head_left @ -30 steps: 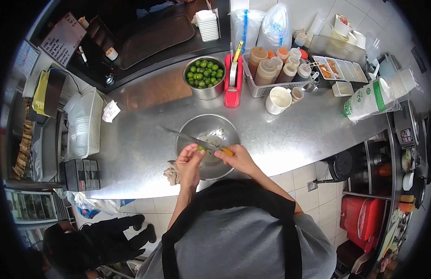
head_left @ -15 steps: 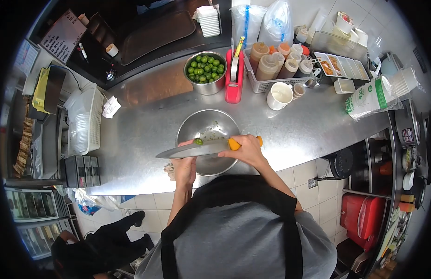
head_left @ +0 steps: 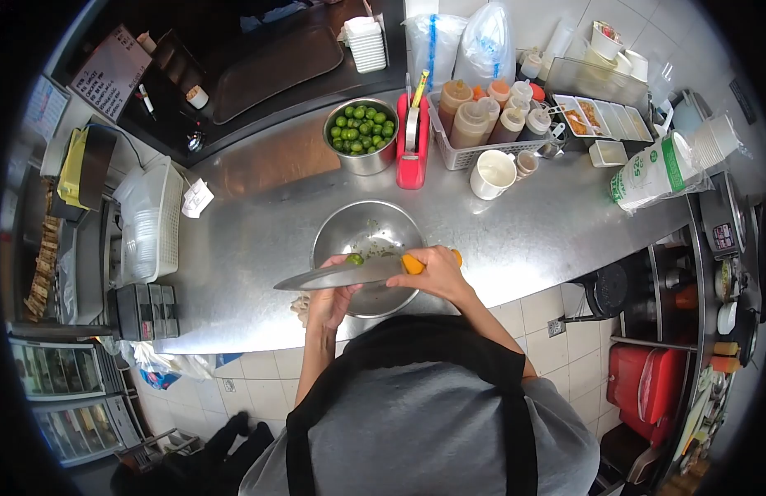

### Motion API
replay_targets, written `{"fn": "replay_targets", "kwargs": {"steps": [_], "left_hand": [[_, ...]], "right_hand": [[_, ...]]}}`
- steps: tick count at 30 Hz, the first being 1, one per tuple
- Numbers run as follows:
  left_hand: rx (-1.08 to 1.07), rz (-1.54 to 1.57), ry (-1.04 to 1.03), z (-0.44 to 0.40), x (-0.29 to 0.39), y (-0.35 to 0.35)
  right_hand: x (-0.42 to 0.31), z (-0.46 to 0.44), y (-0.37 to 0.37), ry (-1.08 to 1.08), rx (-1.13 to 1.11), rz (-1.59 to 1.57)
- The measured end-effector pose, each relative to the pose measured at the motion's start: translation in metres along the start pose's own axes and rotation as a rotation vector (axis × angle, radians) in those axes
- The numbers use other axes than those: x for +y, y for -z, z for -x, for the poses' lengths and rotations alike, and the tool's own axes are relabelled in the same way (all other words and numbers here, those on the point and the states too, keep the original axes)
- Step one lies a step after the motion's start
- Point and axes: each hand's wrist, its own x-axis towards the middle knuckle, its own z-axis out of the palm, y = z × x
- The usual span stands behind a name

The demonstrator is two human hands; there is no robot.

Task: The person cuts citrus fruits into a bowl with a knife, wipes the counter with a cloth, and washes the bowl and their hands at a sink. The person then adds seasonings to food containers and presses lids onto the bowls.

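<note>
My right hand [head_left: 435, 272] is wrapped round the orange handle of a large knife [head_left: 342, 274], whose broad blade points left over a steel mixing bowl [head_left: 325, 237]. Behind the blade, my left hand [head_left: 327, 302] pinches a small green lime [head_left: 354, 259] above the bowl; the blade hides part of those fingers. Small green bits lie inside the bowl. Farther back on the counter stands a steel pot [head_left: 366, 163] filled with several whole green limes [head_left: 362, 128].
A red tape dispenser [head_left: 412, 157] stands beside the pot. To its right are a basket of sauce bottles [head_left: 474, 153], a white cup [head_left: 493, 175] and bagged cups [head_left: 656, 174]. A white plastic basket [head_left: 166, 223] sits at the counter's left. Another person's legs [head_left: 238, 442] show behind me.
The knife and both hands have shifted only slightly, with the lime still held at the blade. The other person behind me on the left has moved lower, partly out of view.
</note>
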Motion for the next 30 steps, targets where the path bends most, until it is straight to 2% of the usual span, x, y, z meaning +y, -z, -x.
{"fn": "replay_targets", "kwargs": {"steps": [2,5,6,8,10,12,15,18,22,26,29,30], "left_hand": [[0.041,-0.217,0.041,-0.018,-0.001,0.010],[-0.228,-1.382,-0.200,-0.041,0.000,0.022],[-0.153,-1.497,-0.158,-0.053,-0.002,0.020],[-0.104,-1.251,-0.245,-0.081,0.001,0.016],[0.113,-1.218,-0.362,-0.119,0.010,-0.001],[0.098,-0.987,-0.484,-0.144,0.024,-0.020],[-0.031,-0.856,-0.489,-0.160,0.029,-0.036],[-0.122,-1.360,-0.580,-0.148,0.031,-0.029],[-0.238,-1.553,-0.329,-0.119,0.010,-0.008],[-0.286,-1.742,-0.091,-0.091,-0.011,-0.001],[-0.363,-1.792,-0.122,-0.086,-0.033,0.009],[-0.330,-1.802,-0.126,-0.084,-0.037,0.006]], "right_hand": [[-0.002,0.001,0.000,-0.032,-0.049,-0.065],[0.000,0.001,0.000,-0.093,-0.076,-0.211],[0.005,0.000,-0.004,-0.102,-0.056,-0.247],[0.015,-0.001,-0.011,-0.125,-0.046,-0.337],[0.024,0.000,-0.016,-0.160,-0.066,-0.445],[0.021,0.001,-0.015,-0.158,-0.055,-0.504],[0.018,0.002,-0.010,-0.162,-0.028,-0.517],[0.011,0.001,-0.002,-0.187,-0.069,-0.551],[0.002,0.002,0.000,-0.203,-0.097,-0.764],[0.008,0.002,-0.005,-0.204,-0.107,-0.740],[0.011,0.001,-0.006,-0.220,-0.117,-0.737],[0.011,0.000,-0.006,-0.218,-0.119,-0.742]]}}
